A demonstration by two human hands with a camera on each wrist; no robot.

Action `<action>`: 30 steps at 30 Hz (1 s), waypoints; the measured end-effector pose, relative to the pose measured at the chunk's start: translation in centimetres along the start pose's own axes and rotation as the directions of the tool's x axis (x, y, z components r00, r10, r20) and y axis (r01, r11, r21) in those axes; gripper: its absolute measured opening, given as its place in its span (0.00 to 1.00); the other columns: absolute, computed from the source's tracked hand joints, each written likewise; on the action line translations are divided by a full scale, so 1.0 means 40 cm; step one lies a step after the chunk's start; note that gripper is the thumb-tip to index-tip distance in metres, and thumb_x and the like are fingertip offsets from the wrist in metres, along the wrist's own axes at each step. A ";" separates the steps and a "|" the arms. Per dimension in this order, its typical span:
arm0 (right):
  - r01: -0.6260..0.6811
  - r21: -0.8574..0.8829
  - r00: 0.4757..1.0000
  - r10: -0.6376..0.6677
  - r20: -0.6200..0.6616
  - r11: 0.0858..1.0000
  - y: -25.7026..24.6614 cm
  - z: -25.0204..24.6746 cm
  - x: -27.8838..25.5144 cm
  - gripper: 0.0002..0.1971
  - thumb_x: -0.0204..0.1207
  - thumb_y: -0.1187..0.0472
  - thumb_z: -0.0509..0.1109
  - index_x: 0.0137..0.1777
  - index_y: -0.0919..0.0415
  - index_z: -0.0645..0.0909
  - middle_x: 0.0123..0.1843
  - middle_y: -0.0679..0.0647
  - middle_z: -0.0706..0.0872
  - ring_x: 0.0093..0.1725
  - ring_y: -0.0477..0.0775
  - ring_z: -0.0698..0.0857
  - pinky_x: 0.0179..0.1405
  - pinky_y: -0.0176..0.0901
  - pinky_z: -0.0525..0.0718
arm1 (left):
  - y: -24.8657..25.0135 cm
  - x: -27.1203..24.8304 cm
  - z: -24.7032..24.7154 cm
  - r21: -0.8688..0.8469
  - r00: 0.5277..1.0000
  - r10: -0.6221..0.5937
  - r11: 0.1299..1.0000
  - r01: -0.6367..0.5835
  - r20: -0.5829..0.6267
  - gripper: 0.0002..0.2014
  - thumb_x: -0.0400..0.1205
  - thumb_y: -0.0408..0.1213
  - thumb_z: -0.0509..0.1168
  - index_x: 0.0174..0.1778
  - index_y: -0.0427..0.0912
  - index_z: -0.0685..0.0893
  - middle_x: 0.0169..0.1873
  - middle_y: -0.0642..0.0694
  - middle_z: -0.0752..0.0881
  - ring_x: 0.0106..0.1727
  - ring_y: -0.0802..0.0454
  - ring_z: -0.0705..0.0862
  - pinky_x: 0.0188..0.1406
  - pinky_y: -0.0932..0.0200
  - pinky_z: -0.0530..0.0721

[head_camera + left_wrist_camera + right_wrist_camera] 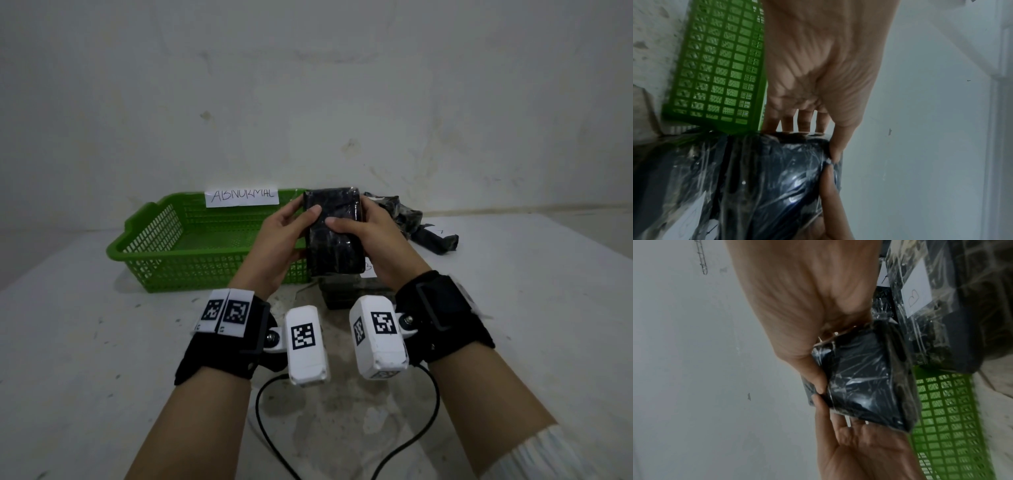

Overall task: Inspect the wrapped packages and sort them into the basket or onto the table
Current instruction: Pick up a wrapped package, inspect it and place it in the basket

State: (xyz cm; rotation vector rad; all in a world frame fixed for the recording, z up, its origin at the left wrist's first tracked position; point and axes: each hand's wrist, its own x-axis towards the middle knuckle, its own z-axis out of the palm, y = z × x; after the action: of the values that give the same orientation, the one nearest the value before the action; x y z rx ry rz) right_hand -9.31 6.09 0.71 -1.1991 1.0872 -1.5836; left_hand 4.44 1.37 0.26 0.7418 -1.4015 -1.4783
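Observation:
A black package (334, 236) wrapped in clear film is held upright above the table, in front of the right end of the green basket (137, 240). My left hand (289, 233) grips its left side and my right hand (361, 231) its right side, thumbs on the near face and fingers behind. In the left wrist view the package (766, 178) shines under my left hand (818, 68). The right wrist view shows my right hand (807, 301) pinching the package (859, 386), with thumb tips almost meeting.
A paper label (241, 198) reading ABNORMAL is stuck on the basket's back rim. More wrapped packages (407, 212) lie at the back right, one (349, 293) on the table under my hands. One package (941, 308) carries a white tag with a heart. Cables trail near the front edge.

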 end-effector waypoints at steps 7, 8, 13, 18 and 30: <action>0.019 0.001 0.999 -0.019 0.030 1.000 0.005 -0.004 0.007 0.22 0.74 0.74 0.70 0.69 0.65 0.75 0.56 0.60 0.88 0.53 0.56 0.88 0.53 0.47 0.88 | 0.002 0.000 -0.003 0.040 0.999 0.033 0.999 -0.035 0.038 0.25 0.82 0.30 0.64 0.76 0.42 0.72 0.61 0.47 0.85 0.51 0.59 0.86 0.37 0.60 0.86; 0.010 -0.001 0.998 -0.010 0.063 1.000 0.003 -0.008 0.007 0.24 0.74 0.75 0.70 0.70 0.64 0.75 0.55 0.59 0.88 0.52 0.55 0.88 0.50 0.46 0.87 | 0.002 0.000 -0.004 0.030 0.999 0.032 0.999 -0.033 0.037 0.25 0.82 0.30 0.64 0.76 0.42 0.72 0.61 0.47 0.85 0.51 0.59 0.86 0.38 0.59 0.87; 0.021 0.050 0.999 -0.023 0.046 0.999 0.002 -0.017 0.008 0.29 0.71 0.79 0.69 0.72 0.63 0.74 0.62 0.63 0.86 0.58 0.60 0.87 0.54 0.51 0.87 | 0.007 -0.006 -0.017 0.018 0.988 0.009 1.000 -0.012 0.151 0.28 0.80 0.25 0.63 0.78 0.44 0.69 0.63 0.49 0.84 0.57 0.57 0.84 0.49 0.59 0.87; 0.034 -0.026 0.993 -0.031 0.116 0.999 0.009 -0.015 0.008 0.34 0.70 0.79 0.71 0.75 0.59 0.69 0.63 0.62 0.85 0.61 0.59 0.86 0.56 0.49 0.86 | 0.006 -0.002 -0.029 -0.023 0.990 0.031 0.999 -0.028 0.138 0.33 0.78 0.20 0.63 0.80 0.44 0.66 0.69 0.45 0.80 0.60 0.54 0.84 0.49 0.60 0.87; 0.021 -0.050 0.977 -0.010 0.212 0.999 -0.004 -0.030 -0.001 0.43 0.68 0.81 0.71 0.80 0.51 0.64 0.66 0.61 0.84 0.63 0.60 0.85 0.57 0.51 0.85 | 0.005 -0.004 -0.027 -0.090 0.986 0.050 0.995 -0.035 0.162 0.37 0.76 0.16 0.63 0.81 0.43 0.63 0.70 0.43 0.78 0.60 0.51 0.84 0.49 0.59 0.87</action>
State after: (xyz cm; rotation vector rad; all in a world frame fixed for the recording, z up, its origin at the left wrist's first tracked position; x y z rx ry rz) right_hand -10.49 6.35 0.64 -1.3806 0.9874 -1.4091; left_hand 5.51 1.11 0.27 0.5421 -1.4561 -1.5854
